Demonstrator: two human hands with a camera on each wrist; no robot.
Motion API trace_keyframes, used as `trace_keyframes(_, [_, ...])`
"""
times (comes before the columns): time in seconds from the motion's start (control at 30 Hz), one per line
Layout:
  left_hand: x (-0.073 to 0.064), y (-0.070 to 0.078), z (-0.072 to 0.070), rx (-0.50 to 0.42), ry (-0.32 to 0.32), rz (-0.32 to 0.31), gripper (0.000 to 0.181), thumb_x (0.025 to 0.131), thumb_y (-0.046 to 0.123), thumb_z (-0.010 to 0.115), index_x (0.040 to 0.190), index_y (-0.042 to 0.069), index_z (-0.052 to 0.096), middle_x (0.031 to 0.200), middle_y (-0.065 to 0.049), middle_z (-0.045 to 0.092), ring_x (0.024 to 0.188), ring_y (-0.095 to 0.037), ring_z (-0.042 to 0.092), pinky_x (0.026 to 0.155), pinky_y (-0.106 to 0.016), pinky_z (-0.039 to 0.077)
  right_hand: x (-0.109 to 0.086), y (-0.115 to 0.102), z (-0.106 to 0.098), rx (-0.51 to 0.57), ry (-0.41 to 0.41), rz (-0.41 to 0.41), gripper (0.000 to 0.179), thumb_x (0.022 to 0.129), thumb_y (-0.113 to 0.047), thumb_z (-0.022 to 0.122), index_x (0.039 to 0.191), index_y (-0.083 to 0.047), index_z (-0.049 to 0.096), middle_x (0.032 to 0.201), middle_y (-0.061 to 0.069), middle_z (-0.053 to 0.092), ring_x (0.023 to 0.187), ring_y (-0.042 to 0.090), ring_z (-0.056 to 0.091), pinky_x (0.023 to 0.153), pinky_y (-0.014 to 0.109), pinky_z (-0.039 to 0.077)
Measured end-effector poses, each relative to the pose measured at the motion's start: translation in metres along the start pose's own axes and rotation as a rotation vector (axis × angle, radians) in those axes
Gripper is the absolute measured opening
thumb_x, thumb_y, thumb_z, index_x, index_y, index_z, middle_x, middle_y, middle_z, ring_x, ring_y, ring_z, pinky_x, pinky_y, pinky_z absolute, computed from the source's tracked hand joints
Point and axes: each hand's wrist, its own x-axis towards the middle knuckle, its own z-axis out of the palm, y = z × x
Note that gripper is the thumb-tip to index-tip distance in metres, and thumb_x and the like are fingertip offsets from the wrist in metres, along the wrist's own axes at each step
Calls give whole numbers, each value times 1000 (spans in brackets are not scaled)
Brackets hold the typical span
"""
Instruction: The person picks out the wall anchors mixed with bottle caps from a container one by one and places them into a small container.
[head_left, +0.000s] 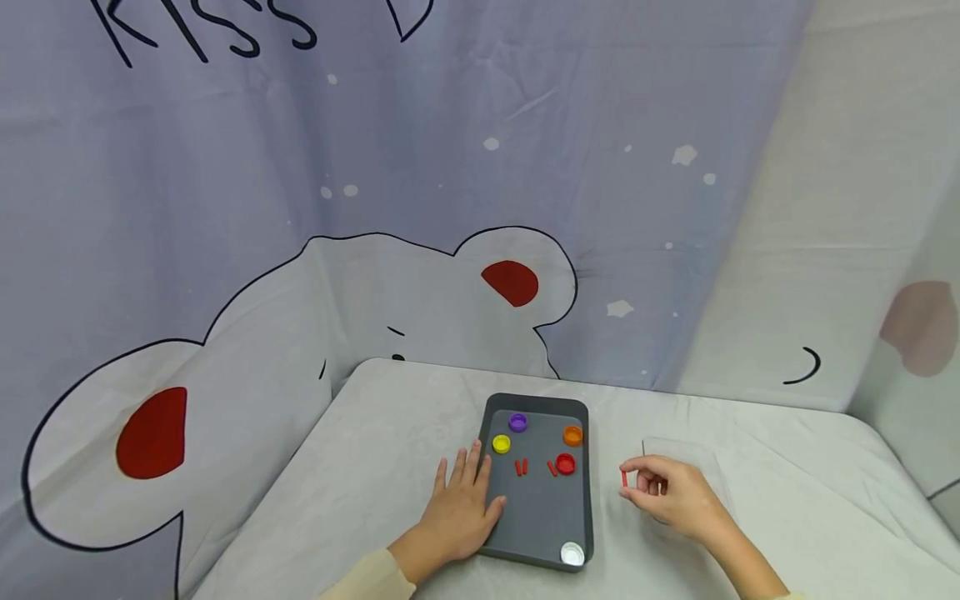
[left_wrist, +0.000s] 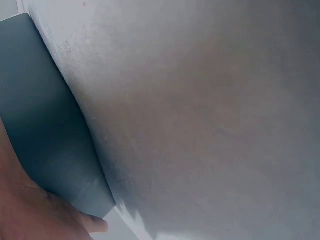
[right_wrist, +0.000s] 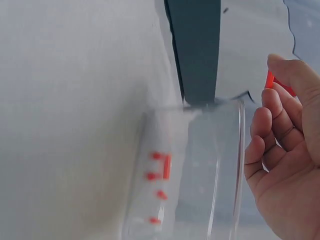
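Red stick between pinching thumb and forefinger of right hand, left hand spread at tray

On the white-draped table, a grey tray and, right of it, a clear container

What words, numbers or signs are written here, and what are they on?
"KISS", tops cut off: on the lavender-and-white bear-print hanging cloth.
Black pointed outline, cut off, maybe a heart: same cloth.
None readable on the dark grey rectangular tray or small red sticks.
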Motion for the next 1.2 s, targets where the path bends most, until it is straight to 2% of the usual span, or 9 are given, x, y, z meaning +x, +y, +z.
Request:
trace_keyframes(0.27, [1, 0, 1, 12, -13, -6, 69, 106, 49, 39, 156, 2, 36, 168, -18, 17, 152, -42, 21, 119, -64, 13, -13, 9, -27, -28, 34, 72, 24, 78, -10, 86, 100, -12, 76, 65, -18, 53, 56, 0, 47, 51, 20, 40])
trace_keyframes(0.47, [0, 0, 1, 9, -9, -4, 69, 106, 49, 40, 156, 1, 36, 168, -18, 17, 152, -42, 21, 119, -64, 13, -24, 19, -43, -81, 49, 133, 23, 79, -15, 86, 100, -14, 76, 67, -18, 53, 59, 1, 48, 54, 19, 40])
trace_keyframes(0.7, [0, -1, 3, 5, -1, -3, 69, 106, 50, 39, 155, 2, 37, 168, -18, 18, 152, -42, 22, 119, -64, 13, -33, 30, -60, -116, 44, 153, 22, 81, -15, 85, 100, -12, 76, 69, -16, 55, 60, 1, 49, 55, 19, 40])
trace_keyframes(1.0, [0, -1, 2, 2, 4, -12, 69, 106, 50, 39, 155, 2, 38, 167, -18, 18, 152, -42, 22, 119, -64, 13, -41, 42, -69, -121, 28, 168, 23, 81, -12, 84, 102, -8, 75, 71, -16, 56, 62, 1, 50, 55, 19, 39])
trace_keyframes(1.2, [0, 0, 2, -4, -8, -10, 69, 106, 50, 39, 156, 2, 36, 168, -18, 16, 152, -42, 20, 119, -64, 12, -40, 43, -71, -129, 4, 199, 28, 83, -15, 84, 108, -7, 75, 71, -16, 56, 63, 0, 50, 57, 20, 41])
